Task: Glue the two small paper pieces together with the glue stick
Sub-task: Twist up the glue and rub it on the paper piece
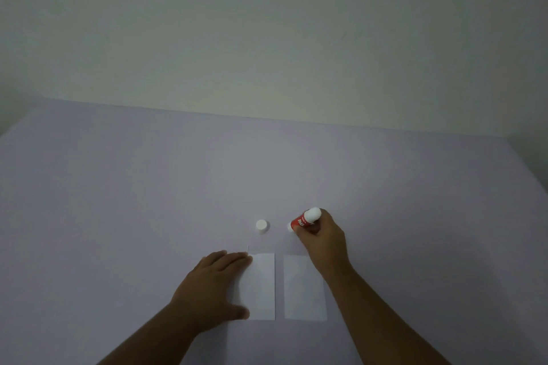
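Note:
Two small white paper pieces lie side by side on the pale table: the left paper and the right paper, a narrow gap between them. My left hand lies flat with fingers spread over the left paper's left edge. My right hand grips a red glue stick with white ends, tilted, just beyond the right paper's far corner. The stick's white cap stands apart on the table, left of the stick.
A plain pale wall rises behind the table's far edge. The table runs wide to both sides of the papers.

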{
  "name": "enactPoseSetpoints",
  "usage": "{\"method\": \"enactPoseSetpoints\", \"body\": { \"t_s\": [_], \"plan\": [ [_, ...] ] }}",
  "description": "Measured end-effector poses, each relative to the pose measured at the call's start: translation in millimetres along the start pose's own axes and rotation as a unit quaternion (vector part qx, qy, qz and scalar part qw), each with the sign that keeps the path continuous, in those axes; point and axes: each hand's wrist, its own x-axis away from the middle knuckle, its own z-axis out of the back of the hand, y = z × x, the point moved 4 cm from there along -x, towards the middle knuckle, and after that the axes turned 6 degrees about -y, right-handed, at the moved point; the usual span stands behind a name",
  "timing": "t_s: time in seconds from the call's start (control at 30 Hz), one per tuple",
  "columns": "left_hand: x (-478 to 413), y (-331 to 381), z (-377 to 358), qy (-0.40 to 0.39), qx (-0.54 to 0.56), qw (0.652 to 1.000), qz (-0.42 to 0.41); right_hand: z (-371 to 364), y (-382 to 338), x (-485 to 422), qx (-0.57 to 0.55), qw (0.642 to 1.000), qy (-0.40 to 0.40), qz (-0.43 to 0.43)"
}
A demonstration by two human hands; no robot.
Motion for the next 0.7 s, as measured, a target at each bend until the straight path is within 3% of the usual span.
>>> {"method": "enactPoseSetpoints", "body": {
  "t_s": [0.2,0.47,0.63,0.7],
  "plan": [
    [2,-1,0,-0.003,0.006,1.000,0.003,-12,5,-13,0.107,0.993,-0.018,0.044],
    [2,-2,0,-0.004,0.006,1.000,0.002,-15,5,-9,0.116,0.991,-0.026,0.056],
    [1,-2,0,-0.009,-0.002,1.000,-0.003,-2,6,12,0.079,0.995,0.054,-0.028],
    [2,-4,-1,-0.013,-0.008,1.000,-0.007,-4,8,34,0.104,0.992,0.035,-0.067]
  ]
}}
